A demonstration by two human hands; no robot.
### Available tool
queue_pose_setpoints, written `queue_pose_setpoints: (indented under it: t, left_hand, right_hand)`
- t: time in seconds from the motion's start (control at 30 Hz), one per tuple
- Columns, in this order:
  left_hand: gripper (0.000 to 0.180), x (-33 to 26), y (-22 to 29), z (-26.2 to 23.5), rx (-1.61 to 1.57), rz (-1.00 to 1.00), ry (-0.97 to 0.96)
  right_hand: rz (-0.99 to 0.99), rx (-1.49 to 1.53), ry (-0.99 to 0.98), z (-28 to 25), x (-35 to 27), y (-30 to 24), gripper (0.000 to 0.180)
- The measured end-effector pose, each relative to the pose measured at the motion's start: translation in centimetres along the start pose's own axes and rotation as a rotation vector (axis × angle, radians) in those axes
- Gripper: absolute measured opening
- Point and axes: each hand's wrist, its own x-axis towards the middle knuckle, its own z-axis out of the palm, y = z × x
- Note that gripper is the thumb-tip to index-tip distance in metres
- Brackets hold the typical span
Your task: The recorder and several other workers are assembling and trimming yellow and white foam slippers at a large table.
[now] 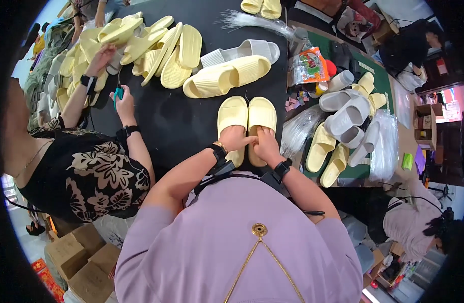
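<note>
1. A pair of pale yellow, soft foam slide slippers (247, 121) lies side by side, touching, on the matte black tabletop (171, 121), toes pointing away from the person, just in front of the lilac-clad chest.
2. Each slipper has a broad, rounded strap, smooth and thick, with a moulded look; the heel ends are hidden under the hands.
3. The left hand (235, 137) rests on the heel of the left slipper, its grip curled down over the footbed, forefinger stretched across toward the other hand.
4. The right hand (266, 144) sits on the heel of the right slipper, grip pressed together on the foam; both hands touch at the seam between the slippers. Each wrist wears a black band.
5. Beyond the pair lies a ribbed pale yellow slipper (227, 77) and behind it a grey ribbed one (242, 50).
6. A loose heap of yellow slippers (156, 45) covers the far left of the tabletop, where another person's hand (101, 56) reaches into it.
7. To the right, on a green mat (381, 81), grey and yellow slippers (345, 121) lie mixed among crinkled clear plastic bags (300, 129).
8. Brown cardboard boxes (80, 262) stand on the floor at lower left; whatever they contain cannot be seen.
</note>
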Motion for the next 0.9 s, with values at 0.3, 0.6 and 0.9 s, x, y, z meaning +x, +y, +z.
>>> queue_pose_setpoints:
  t: [0.3, 0.6, 0.9]
  left_hand:
    - [0.05, 2.1, -2.0, 3.0, 0.047, 0.013, 0.098]
    - [0.044, 4.2, -3.9, 5.0, 0.094, 0.06, 0.15]
    - [0.049, 4.4, -2.9, 3.5, 0.046, -0.08, -0.043]
  right_hand:
    - [-0.086, 0.069, 0.024, 0.7, 0.8, 0.7, 0.043]
    - [0.138, 0.299, -0.169, 1.3, 3.4, 0.5, 0.027]
    - [0.088, 0.434, -0.071, -2.6, 3.7, 1.0, 0.023]
